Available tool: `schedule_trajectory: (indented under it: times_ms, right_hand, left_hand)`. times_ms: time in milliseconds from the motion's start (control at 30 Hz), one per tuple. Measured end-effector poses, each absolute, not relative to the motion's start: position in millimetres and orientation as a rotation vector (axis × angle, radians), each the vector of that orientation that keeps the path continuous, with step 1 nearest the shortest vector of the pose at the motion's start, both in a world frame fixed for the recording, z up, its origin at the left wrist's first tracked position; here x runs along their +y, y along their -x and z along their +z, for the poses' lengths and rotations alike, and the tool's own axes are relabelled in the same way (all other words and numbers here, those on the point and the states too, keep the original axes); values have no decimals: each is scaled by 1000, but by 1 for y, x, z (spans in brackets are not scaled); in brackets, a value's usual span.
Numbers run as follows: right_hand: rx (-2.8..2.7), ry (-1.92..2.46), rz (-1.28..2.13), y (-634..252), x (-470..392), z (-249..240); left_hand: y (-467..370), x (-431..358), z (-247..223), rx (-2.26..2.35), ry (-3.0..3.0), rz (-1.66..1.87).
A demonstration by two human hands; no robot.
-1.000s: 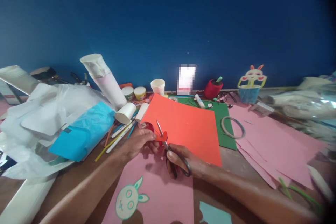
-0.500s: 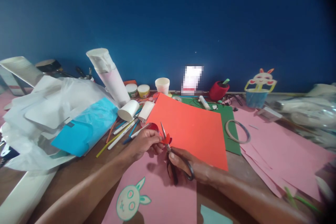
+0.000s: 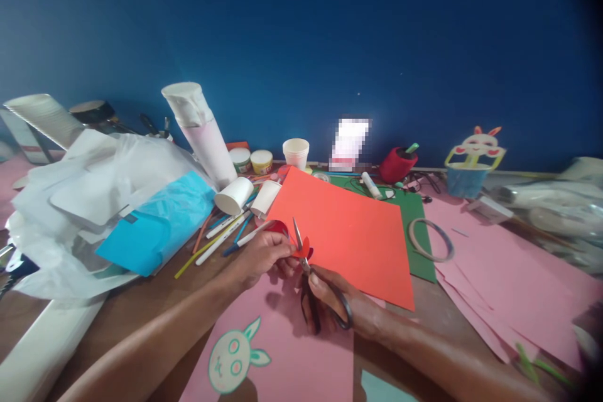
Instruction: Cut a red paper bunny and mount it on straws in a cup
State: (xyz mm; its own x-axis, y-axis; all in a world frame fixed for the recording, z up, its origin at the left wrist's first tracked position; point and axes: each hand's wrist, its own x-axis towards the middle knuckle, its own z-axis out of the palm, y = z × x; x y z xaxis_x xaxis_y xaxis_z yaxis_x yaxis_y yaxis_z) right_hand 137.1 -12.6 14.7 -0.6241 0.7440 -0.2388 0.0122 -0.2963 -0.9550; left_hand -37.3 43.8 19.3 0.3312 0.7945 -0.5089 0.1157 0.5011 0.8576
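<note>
- Nearest me, a rabbit face [image 3: 229, 361] lies flat on a pink sheet [image 3: 301, 364], its ears pointing away and to the right.
- My right hand [image 3: 336, 292] is closed round the handles of the scissors [image 3: 306, 267]. Their long axis runs away from me and leans a little left, with the blade tip farthest off; the handle loops stand apart.
- My left hand [image 3: 264, 257] pinches a small red piece [image 3: 306, 246] of paper between thumb and fingers.
- That red piece sits just to the right of my left fingertips and beyond my right hand, where the blades cross it near the pivot. The left fingertips are the nearer, touching it; the right hand meets it only through the scissors. I see one blade above the paper, and cannot tell exactly how the other lies.
- Beyond both hands, an orange sheet [image 3: 348, 232] overlaps a green sheet [image 3: 419, 257].
- To the left of the orange sheet are pens [image 3: 221, 239] and two tipped white cups [image 3: 234, 195].
- Farther off, a rabbit figure [image 3: 475, 144] rises from a blue cup [image 3: 466, 182], before a blue wall [image 3: 264, 44].
</note>
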Motion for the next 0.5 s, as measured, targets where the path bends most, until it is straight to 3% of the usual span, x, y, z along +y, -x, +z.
schedule_trajectory:
  times_ms: [500]
  right_hand:
    - [-1329,955,1948,-130,-24,9]
  left_hand:
    - [35,40,20,1097,-914,577]
